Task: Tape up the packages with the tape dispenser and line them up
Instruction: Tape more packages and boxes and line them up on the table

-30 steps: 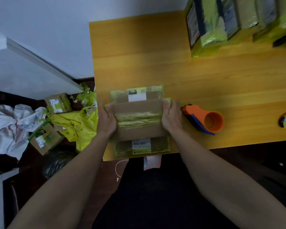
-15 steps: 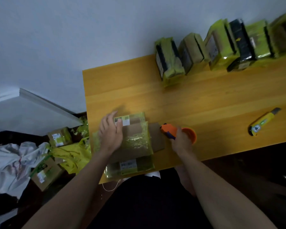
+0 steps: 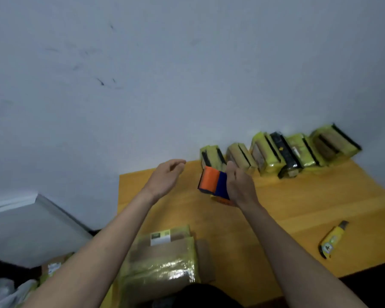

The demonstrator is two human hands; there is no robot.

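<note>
Lying nearest the person, below and between both forearms, is a flat brown cardboard package wrapped in glossy yellow-green tape (image 3: 162, 258), its white label toward the far side and its long axis running roughly from the person toward the wall; it rests on the yellow wooden surface (image 3: 298, 201) well short of either hand, and, as a judgement, it looks only partly taped, with bare cardboard at its right edge. To the right of the right forearm, apart from everything, a yellow utility knife (image 3: 331, 240) lies slanted, blade end pointing away and to the right. Farther out, the right hand (image 3: 239, 185) grips the orange and blue tape dispenser (image 3: 213, 182), lifted above the surface with its orange end pointing left toward the other hand, long axis roughly crosswise. The left hand (image 3: 167, 176) is raised, released, fingers loosely curved, holding nothing. Beyond the right hand, a row of six taped yellow-green packages (image 3: 280, 154) stands on edge against the pale wall (image 3: 142, 85), so most of the lining up appears done; the near package seems left to finish and add.
</note>
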